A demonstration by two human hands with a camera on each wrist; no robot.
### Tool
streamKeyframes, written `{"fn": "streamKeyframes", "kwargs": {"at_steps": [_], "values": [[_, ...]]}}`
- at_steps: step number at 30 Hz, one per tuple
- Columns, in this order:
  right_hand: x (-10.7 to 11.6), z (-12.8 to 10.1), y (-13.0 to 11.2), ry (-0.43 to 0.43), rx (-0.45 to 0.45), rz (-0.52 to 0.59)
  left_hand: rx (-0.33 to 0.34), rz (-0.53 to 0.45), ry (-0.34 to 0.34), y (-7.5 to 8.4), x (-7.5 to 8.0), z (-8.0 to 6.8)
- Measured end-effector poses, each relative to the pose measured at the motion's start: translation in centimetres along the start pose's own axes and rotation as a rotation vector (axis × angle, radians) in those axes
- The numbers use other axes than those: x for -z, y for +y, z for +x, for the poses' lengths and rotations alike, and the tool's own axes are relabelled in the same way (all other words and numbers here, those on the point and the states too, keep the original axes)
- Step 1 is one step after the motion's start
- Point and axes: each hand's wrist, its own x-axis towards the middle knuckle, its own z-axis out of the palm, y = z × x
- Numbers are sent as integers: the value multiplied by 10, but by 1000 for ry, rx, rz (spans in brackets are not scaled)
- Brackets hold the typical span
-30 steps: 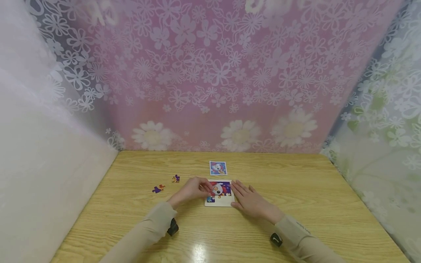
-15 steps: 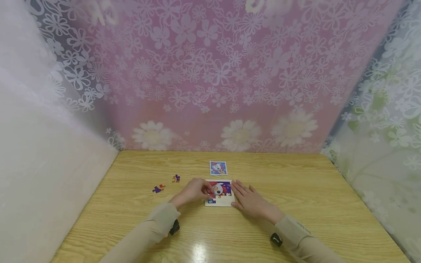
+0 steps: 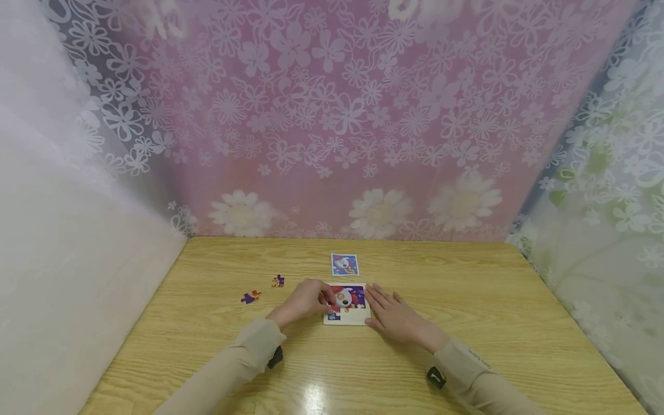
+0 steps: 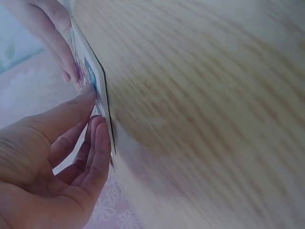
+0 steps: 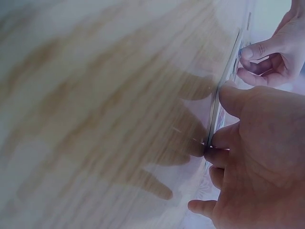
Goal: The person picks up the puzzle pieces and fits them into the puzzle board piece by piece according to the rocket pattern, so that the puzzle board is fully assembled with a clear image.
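A white-framed jigsaw puzzle board (image 3: 354,317) lies on the table, its upper part filled with a red, white and purple cartoon picture. Bare white backing shows at the lower right. My left hand (image 3: 311,298) is at the board's left side, thumb and fingertips pinching a puzzle piece (image 3: 334,309) against the picture; the fingers mostly hide it. In the left wrist view the thumb (image 4: 88,93) touches the board's face while the other fingers curl by its edge. My right hand (image 3: 396,320) rests with extended fingers along the board's right edge.
Two loose groups of puzzle pieces lie to the left: a purple and orange one (image 3: 251,297) and a purple and yellow one (image 3: 278,280). Behind the board is a small picture card (image 3: 344,264). A flowered curtain (image 3: 332,144) borders the wooden table (image 3: 456,276) at the back.
My left hand has shifted slightly right and turned a little over the board's left side, its fingertips working at the piece there. The right hand has stayed in place.
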Motion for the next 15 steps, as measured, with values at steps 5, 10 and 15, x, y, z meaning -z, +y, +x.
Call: {"fn": "streamKeyframes", "kwargs": {"at_steps": [5, 10, 15], "values": [[1, 0, 0, -2, 2, -1, -24, 30, 5, -3, -1, 2], [1, 0, 0, 5, 4, 0, -54, 63, 8, -3, -2, 5], [1, 0, 0, 7, 8, -5, -54, 88, 7, 0, -2, 6]]}}
